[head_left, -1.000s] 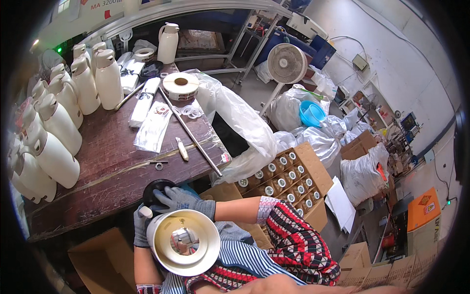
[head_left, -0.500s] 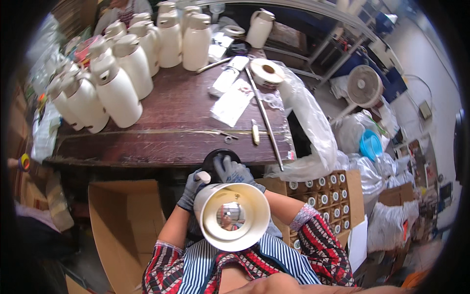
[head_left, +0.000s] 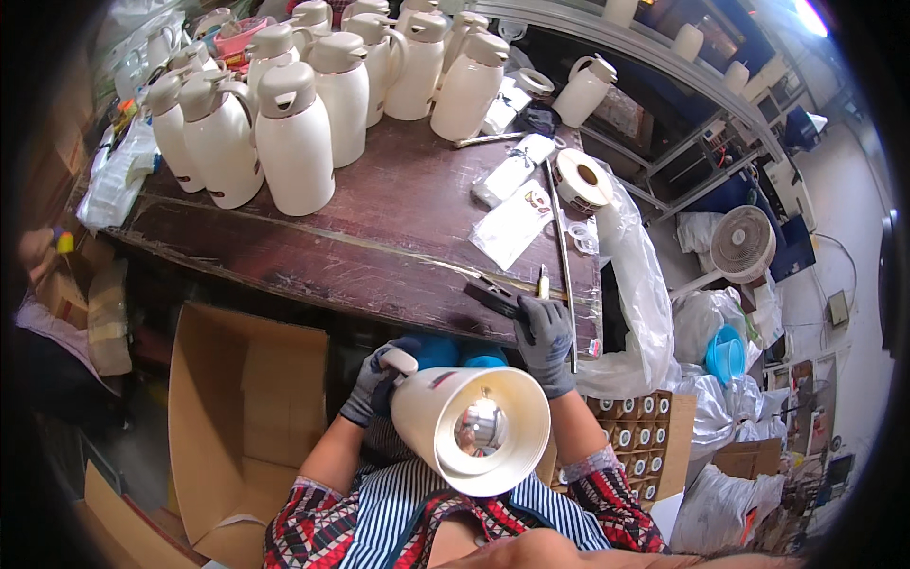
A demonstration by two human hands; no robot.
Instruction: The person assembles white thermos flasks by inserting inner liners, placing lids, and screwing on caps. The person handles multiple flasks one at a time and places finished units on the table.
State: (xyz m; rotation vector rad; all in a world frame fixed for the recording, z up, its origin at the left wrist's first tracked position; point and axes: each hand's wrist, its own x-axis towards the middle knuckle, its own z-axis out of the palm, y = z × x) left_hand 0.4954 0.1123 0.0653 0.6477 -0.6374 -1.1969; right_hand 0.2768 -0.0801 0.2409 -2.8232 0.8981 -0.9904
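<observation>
Moved since the earlier frame: right hand and black ring, now out to the right, away from the jug and over the table's near edge; jug tilted, showing more side wall.

Right hand: fingers closed on the ring's near end; whether the ring touches wood cannot be told. Ring probably light and stiff; best taken by its rim.

Left hand: gloved, wrapped round a pale projecting part, seemingly the handle.

White jug: one, before the wearer's chest, open end up and toward the camera. Shell likely stiff, smooth, somewhat slippery; moderate weight. Mirrored liner within: probably glass, fragile, not to be pressed or knocked. Hold: handle, with the second palm under the wall.

Beyond: dark wooden table, bearing lidded jugs, label roll, metal rod. Left: open carton. Right: divided carton.
</observation>
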